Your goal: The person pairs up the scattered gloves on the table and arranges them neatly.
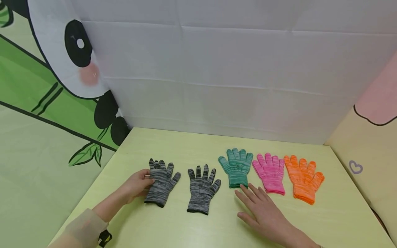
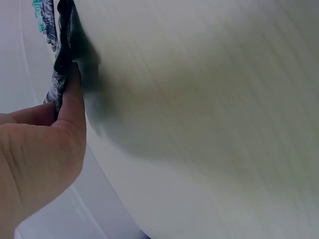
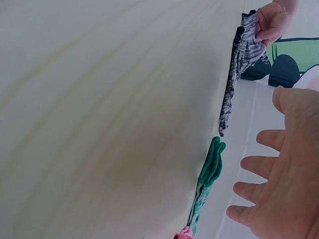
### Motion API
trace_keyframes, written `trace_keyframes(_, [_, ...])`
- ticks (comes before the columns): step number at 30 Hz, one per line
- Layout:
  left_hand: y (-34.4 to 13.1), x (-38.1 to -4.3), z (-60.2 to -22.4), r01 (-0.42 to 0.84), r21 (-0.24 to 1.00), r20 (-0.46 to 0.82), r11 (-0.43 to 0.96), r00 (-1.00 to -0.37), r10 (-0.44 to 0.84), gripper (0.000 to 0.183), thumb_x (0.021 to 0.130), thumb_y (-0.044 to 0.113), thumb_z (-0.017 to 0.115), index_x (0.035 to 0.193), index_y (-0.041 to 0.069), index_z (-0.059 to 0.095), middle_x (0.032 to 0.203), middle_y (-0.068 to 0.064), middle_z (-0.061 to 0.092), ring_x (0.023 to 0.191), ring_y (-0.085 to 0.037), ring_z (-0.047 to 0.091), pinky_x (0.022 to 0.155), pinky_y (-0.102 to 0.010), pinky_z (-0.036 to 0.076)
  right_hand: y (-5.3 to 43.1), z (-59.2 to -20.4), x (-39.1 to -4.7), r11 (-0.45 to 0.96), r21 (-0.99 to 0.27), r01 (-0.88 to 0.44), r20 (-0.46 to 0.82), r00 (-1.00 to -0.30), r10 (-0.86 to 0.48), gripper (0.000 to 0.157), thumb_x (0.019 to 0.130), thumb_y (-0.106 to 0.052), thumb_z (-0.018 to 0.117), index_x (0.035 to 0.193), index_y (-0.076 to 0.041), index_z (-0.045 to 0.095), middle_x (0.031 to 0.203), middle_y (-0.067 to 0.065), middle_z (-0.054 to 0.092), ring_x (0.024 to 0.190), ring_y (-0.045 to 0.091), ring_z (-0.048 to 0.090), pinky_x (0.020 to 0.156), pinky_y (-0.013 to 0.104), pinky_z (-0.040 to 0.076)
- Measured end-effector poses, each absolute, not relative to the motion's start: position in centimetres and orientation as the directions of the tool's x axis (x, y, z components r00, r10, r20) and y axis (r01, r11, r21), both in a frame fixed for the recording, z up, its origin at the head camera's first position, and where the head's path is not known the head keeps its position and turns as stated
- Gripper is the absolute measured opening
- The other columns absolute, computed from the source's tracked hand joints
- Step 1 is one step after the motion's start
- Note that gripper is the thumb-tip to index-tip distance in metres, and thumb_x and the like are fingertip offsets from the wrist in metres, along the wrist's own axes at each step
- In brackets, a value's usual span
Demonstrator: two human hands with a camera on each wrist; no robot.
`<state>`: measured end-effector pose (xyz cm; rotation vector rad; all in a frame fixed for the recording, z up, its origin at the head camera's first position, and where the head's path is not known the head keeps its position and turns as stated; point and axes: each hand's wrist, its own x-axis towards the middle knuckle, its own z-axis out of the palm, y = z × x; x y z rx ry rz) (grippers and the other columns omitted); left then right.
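Observation:
At the left of the table, my left hand (image 1: 138,186) pinches the side edge of a dark grey striped knit glove (image 1: 161,186). The left wrist view shows that glove (image 2: 61,64) between thumb and fingers, with a shadow beneath it. A second grey striped glove (image 1: 201,191) lies flat just to its right. My right hand (image 1: 263,213) is held palm down with fingers spread, near the cuff of a green glove (image 1: 238,168). It holds nothing. In the right wrist view, the right hand's fingers (image 3: 261,167) are extended and apart from the gloves.
To the right of the green glove lie a pink glove (image 1: 271,174) and an orange glove (image 1: 303,179). The pale yellow table (image 1: 186,141) ends at a white back wall (image 1: 217,86). Printed panels stand at both sides, the left one with a cartoon panda (image 1: 68,51).

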<state>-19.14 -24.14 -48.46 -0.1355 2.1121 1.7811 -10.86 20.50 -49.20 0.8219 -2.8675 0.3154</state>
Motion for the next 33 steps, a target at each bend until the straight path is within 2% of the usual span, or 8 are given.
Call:
trace_keyframes(7, [-23.8,-18.9,-47.7,-0.262,0.954,-0.294,0.146,-0.912,0.285,0.052,0.097,-0.001,0.037,0.145,0.003,0.019,0.127,-0.024,0.050,0.103,-0.030,0.059,0.081,-0.045,0.051,20.2,-49.1,-10.9,0.846,-0.169,-0.506,0.126,-0.862,-0.490,0.064,0.089,-0.056,0.048,0.145,-0.030,0.032,0.151,-0.003,0.027,0.139,0.024,0.016,0.109,0.052,0.015])
trace_keyframes(13, [-23.5,-18.9,-46.2,-0.244,0.965,-0.263,0.097,-0.900,0.348,0.061,0.097,0.001,0.039,0.149,0.010,0.009,0.135,-0.024,0.043,0.109,-0.032,0.056,0.083,-0.046,0.050,20.1,-49.0,-10.9,0.854,-0.155,-0.496,0.107,-0.868,-0.485,0.064,0.089,-0.058,0.046,0.146,-0.031,0.031,0.151,-0.004,0.026,0.139,0.024,0.016,0.108,0.053,0.015])
trace_keyframes(17, [-23.1,-19.0,-45.5,-0.245,0.966,-0.257,0.078,-0.898,0.356,0.065,0.098,0.005,0.043,0.150,0.013,0.005,0.140,-0.021,0.038,0.114,-0.029,0.054,0.086,-0.043,0.049,20.1,-49.0,-10.9,0.860,-0.161,-0.484,0.106,-0.875,-0.472,0.065,0.089,-0.058,0.047,0.146,-0.033,0.029,0.151,-0.006,0.025,0.140,0.022,0.014,0.110,0.050,0.012])
trace_keyframes(21, [-22.3,-18.8,-44.8,-0.239,0.971,-0.232,0.031,-0.890,0.392,0.064,0.097,0.006,0.045,0.150,0.015,0.008,0.141,-0.018,0.038,0.116,-0.029,0.052,0.087,-0.044,0.048,20.2,-49.0,-10.9,0.857,-0.164,-0.489,0.125,-0.872,-0.474,0.065,0.088,-0.057,0.048,0.146,-0.033,0.028,0.151,-0.006,0.024,0.140,0.023,0.014,0.111,0.046,0.010])
trace_keyframes(26, [-20.6,-18.4,-43.8,-0.207,0.978,-0.183,-0.005,-0.876,0.445,0.062,0.098,0.005,0.043,0.149,0.014,0.009,0.140,-0.018,0.040,0.116,-0.031,0.052,0.087,-0.045,0.048,20.3,-49.0,-10.9,0.849,-0.156,-0.504,0.151,-0.862,-0.484,0.066,0.089,-0.056,0.049,0.146,-0.032,0.029,0.152,-0.005,0.024,0.140,0.023,0.013,0.110,0.048,0.013])
trace_keyframes(33, [-17.4,-18.3,-43.6,-0.232,0.971,-0.175,-0.063,-0.860,0.479,0.065,0.097,0.005,0.045,0.149,0.015,0.007,0.143,-0.017,0.036,0.116,-0.030,0.052,0.086,-0.044,0.048,20.3,-49.1,-10.9,0.847,-0.163,-0.505,0.167,-0.861,-0.481,0.066,0.088,-0.056,0.050,0.146,-0.032,0.029,0.151,-0.004,0.025,0.139,0.025,0.017,0.109,0.050,0.016])
